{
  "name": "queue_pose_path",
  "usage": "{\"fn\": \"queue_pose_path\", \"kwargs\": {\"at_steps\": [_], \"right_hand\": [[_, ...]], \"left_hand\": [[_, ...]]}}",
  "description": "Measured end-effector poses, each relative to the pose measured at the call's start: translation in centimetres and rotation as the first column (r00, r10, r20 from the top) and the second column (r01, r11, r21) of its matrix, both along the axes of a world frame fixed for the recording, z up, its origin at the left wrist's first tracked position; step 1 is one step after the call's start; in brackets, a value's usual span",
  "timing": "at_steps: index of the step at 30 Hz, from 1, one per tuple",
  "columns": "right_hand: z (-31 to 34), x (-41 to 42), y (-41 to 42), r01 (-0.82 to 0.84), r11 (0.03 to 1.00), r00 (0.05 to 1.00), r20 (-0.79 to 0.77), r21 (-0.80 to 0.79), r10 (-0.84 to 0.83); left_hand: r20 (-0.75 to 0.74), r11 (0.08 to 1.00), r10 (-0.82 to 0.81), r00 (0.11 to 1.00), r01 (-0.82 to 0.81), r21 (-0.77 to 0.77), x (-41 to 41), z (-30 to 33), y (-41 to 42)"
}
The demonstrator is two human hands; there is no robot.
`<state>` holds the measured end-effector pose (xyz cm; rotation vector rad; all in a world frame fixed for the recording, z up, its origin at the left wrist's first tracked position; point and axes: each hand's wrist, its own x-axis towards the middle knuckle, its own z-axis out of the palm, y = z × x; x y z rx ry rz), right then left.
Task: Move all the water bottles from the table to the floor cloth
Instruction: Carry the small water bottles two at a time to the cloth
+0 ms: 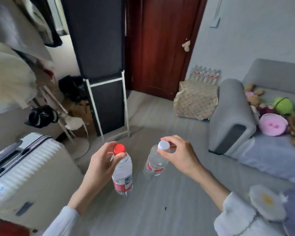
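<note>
Red-cap bottle (122, 174): left hand (101, 165) pinches it at the cap, hanging upright above grey floor (160, 210).
White-cap bottle (156, 160): right hand (179, 155) pinches its cap, bottle tilted, also off the floor.
Spacing: bottles near, not touching.
Left side: white suitcase (29, 169).
Right side: grey sofa (232, 116) with plush toys (272, 114).
Floor cloth: cannot tell.

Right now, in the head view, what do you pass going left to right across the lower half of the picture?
White suitcase → left hand pinching the red-capped bottle → white-capped bottle pinched by the right hand → grey sofa.
</note>
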<state>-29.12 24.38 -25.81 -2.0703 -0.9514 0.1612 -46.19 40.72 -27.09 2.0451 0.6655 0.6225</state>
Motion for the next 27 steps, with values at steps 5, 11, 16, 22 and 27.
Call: {"fn": "queue_pose_path", "kwargs": {"at_steps": [5,11,16,22,27], "right_hand": [[0.3,9.6,1.4,0.184,0.982,0.983,-0.028,0.031,-0.183],[-0.8,23.0,2.9,0.294,0.954,0.956,-0.032,0.051,-0.293],[-1.3,34.9,4.5,0.326,0.945,0.944,-0.057,0.034,-0.324],[-0.2,48.4,6.5,0.319,0.948,0.948,0.021,-0.003,-0.319],[-0.2,59.7,8.6,0.355,0.935,0.935,0.000,-0.008,-0.355]], "left_hand": [[0.029,0.976,-0.213,0.977,0.214,-0.029,12.4,-0.1,3.4],[0.038,0.937,-0.349,0.936,0.348,0.014,28.9,-0.9,6.1],[0.043,0.929,-0.370,0.928,0.370,0.008,42.1,-0.9,8.5],[0.042,0.920,-0.392,0.919,0.393,-0.005,56.3,-0.3,11.7],[0.074,0.918,-0.396,0.915,0.396,0.012,67.7,-1.2,14.4]]}}
